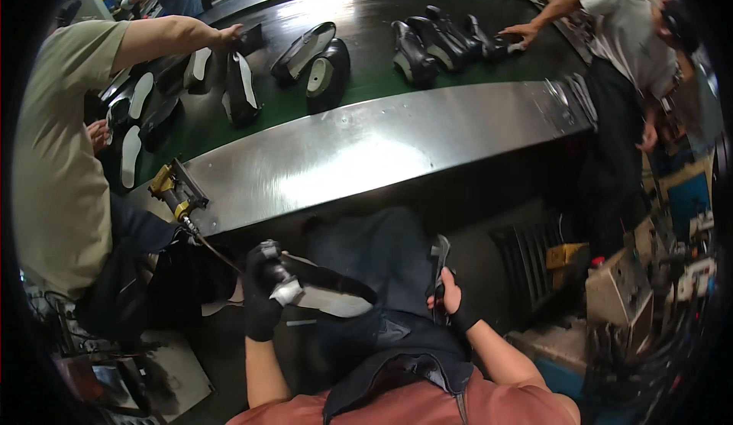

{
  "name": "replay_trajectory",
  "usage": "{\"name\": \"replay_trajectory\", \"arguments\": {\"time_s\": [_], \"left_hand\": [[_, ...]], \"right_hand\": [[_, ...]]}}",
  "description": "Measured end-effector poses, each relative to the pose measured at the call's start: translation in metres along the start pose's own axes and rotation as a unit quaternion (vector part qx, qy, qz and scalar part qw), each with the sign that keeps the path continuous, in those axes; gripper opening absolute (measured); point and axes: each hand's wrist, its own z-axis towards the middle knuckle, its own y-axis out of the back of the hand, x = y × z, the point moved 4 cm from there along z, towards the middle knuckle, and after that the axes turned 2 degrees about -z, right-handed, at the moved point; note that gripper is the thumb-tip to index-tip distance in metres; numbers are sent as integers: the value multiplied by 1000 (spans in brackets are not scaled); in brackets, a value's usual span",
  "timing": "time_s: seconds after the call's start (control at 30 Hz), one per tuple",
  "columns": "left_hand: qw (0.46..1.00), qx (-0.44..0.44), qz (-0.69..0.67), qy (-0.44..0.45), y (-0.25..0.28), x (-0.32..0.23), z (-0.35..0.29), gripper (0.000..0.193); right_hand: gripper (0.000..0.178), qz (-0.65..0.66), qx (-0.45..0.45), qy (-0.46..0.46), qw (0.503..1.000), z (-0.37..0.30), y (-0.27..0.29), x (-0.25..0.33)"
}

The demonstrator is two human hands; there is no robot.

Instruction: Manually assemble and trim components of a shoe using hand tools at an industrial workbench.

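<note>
In my left hand, which wears a dark glove with pale wraps on the fingers, is a black shoe. The shoe lies on its side over my lap, its light grey underside toward me and one end pointing right. My right hand, with a dark band round the wrist and bare fingers, is closed round a dark metal hand tool that looks like pincers. The tool stands upright, apart from the shoe; its jaws are too small to make out.
Beyond my knees runs a metal ledge beside a green belt bearing several black shoes. A yellow nail or staple gun with a hose lies at its left end. People reach over the belt at left and right. A slatted black chair stands right.
</note>
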Motion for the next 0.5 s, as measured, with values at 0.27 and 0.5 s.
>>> {"name": "replay_trajectory", "arguments": {"time_s": [0.27,0.5], "left_hand": [[983,159,-22,-94,-76,-51,-11,49],[985,171,9,-3,-111,-16,-56,40]], "right_hand": [[51,29,14,153,988,-89,-9,49],[42,-5,89,167,982,-139,-22,5]]}}
